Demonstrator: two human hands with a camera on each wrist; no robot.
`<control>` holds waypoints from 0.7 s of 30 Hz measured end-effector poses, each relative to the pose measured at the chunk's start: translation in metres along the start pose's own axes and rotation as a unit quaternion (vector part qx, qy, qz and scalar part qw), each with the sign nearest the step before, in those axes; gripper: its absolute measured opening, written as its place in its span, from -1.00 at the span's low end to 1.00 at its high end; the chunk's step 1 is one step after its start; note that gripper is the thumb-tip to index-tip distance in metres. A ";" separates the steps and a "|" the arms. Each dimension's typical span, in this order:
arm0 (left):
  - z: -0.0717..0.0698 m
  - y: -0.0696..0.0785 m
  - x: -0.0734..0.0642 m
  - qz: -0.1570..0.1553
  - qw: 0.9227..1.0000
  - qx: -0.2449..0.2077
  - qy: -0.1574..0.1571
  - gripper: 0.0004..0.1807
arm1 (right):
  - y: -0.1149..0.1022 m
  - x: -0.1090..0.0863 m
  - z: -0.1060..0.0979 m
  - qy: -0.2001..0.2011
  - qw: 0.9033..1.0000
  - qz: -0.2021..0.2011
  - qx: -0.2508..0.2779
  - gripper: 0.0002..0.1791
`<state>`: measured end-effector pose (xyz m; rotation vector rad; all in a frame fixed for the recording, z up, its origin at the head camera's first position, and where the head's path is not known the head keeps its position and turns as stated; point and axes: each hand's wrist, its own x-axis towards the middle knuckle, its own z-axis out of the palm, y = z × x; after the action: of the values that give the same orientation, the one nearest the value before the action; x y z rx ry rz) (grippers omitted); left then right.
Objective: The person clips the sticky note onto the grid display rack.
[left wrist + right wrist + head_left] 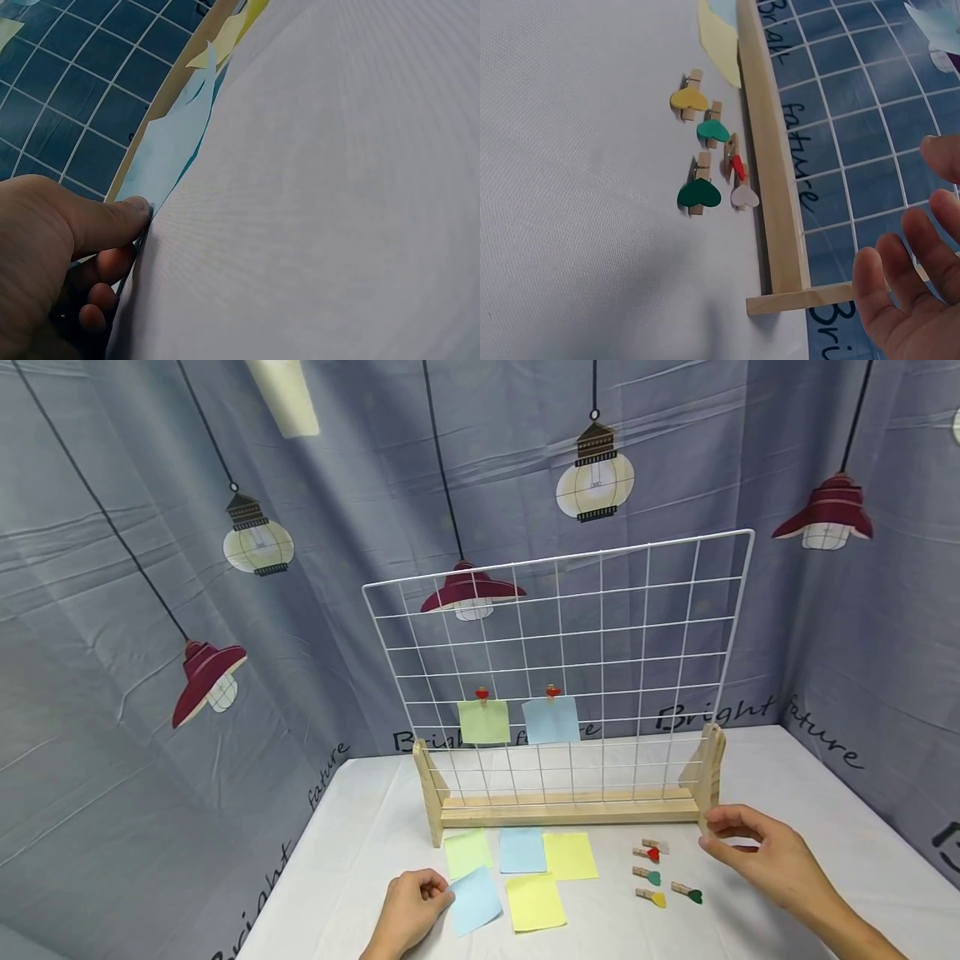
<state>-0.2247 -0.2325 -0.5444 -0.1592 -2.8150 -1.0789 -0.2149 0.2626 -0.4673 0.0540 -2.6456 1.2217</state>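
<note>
On the white table, my left hand pinches the left edge of a light-blue sticky note. In the left wrist view the thumb lies on the corner of that blue note, with the other fingers curled below. My right hand holds nothing, its fingers loosely bent beside the rack's right wooden foot. Left of it lie several small wooden clothespins with hearts: a dark green one, a yellow one, a teal one, a red one and a pale one.
A white wire grid stands in a wooden base. Red-heart clothespins hold a green note and a blue note on it. Before the base lie a green note, another blue note and two yellow notes.
</note>
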 end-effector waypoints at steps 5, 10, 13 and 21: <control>-0.002 0.003 0.000 0.001 1.000 -0.012 -0.003 -0.86 | -0.001 0.000 0.001 -0.003 1.000 0.002 0.004 -0.44; -0.003 0.006 0.000 -0.008 0.999 -0.030 -0.008 -0.87 | -0.002 0.000 0.002 -0.014 1.000 0.014 0.000 -0.42; -0.003 0.007 0.001 -0.014 0.999 -0.033 -0.009 -0.88 | -0.002 0.000 0.002 -0.014 1.000 0.017 -0.005 -0.41; -0.006 0.009 0.004 -0.029 0.998 -0.053 -0.020 -0.93 | -0.002 0.000 0.005 -0.011 1.000 0.020 -0.006 -0.43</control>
<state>-0.2267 -0.2296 -0.5336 -0.1103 -2.8156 -1.2517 -0.2159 0.2574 -0.4693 0.0121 -2.6863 1.2242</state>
